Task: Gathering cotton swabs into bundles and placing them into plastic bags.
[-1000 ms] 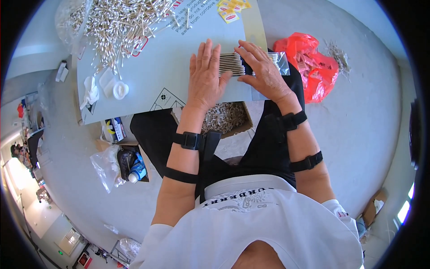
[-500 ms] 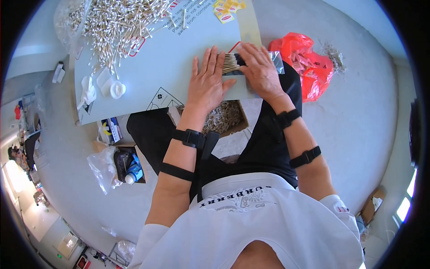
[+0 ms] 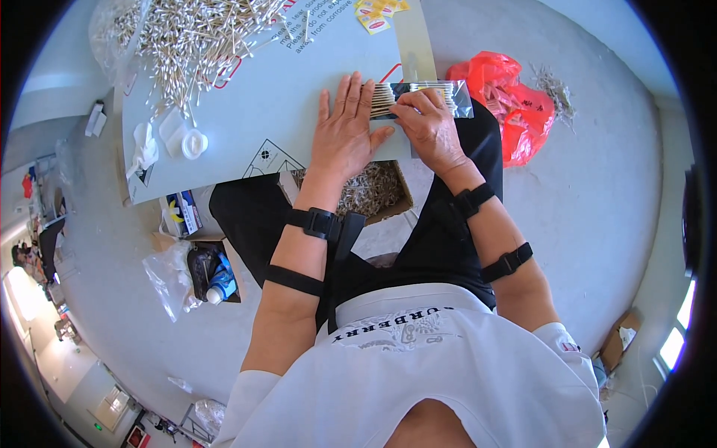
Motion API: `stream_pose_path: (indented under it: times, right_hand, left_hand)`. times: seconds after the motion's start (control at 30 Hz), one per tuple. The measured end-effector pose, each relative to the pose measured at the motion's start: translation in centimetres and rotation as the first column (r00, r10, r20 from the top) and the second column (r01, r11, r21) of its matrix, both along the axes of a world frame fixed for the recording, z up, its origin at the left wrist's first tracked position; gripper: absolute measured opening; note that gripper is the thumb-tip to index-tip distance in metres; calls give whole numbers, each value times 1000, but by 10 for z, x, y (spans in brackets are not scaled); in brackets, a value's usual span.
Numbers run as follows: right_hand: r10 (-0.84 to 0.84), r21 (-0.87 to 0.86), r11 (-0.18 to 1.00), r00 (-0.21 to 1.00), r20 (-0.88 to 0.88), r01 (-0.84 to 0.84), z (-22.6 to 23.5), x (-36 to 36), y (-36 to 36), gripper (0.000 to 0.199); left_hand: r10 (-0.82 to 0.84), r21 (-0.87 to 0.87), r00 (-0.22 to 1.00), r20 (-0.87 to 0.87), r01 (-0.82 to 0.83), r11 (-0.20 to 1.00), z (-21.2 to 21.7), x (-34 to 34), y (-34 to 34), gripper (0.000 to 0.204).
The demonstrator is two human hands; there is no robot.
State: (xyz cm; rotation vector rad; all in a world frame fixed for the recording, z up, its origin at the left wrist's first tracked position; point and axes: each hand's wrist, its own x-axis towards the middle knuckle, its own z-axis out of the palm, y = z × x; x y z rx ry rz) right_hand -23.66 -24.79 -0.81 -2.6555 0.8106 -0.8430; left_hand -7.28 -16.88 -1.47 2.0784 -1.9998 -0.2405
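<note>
A flat clear plastic bag of cotton swabs lies near the right front of the board, with a dark band across its middle. Bare stick ends show at its left end. My left hand rests flat beside that end, fingers stretched out, the fingertips close against the sticks. Over the bag's middle, my right hand is curled, thumb and fingers pinched together on the bag near the dark band. The exact bit of plastic between the fingertips is hidden.
A big heap of loose cotton swabs covers the board's far left, beside small yellow packets. A white round container stands at left. Below the board's edge sits a carton of swabs. A red plastic bag lies at right.
My right hand has gone from lying flat over the bag to a curled pinch on it, uncovering more of the swabs at the right. My left hand stays nearly still.
</note>
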Motion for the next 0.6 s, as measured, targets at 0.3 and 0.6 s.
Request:
stream_pose_path:
  times: [0.3,0.6]
  right_hand:
    - [-11,75,997,1000,16,9,2,8,-4,10]
    - [-27,170,985,995,-91,43,10,8,-9,13]
  left_hand:
    - [10,-1,1000,-9,-10,1000,-2,0,1,79]
    - [8,-6,1000,-11,-8,1000,-3,0,0,79]
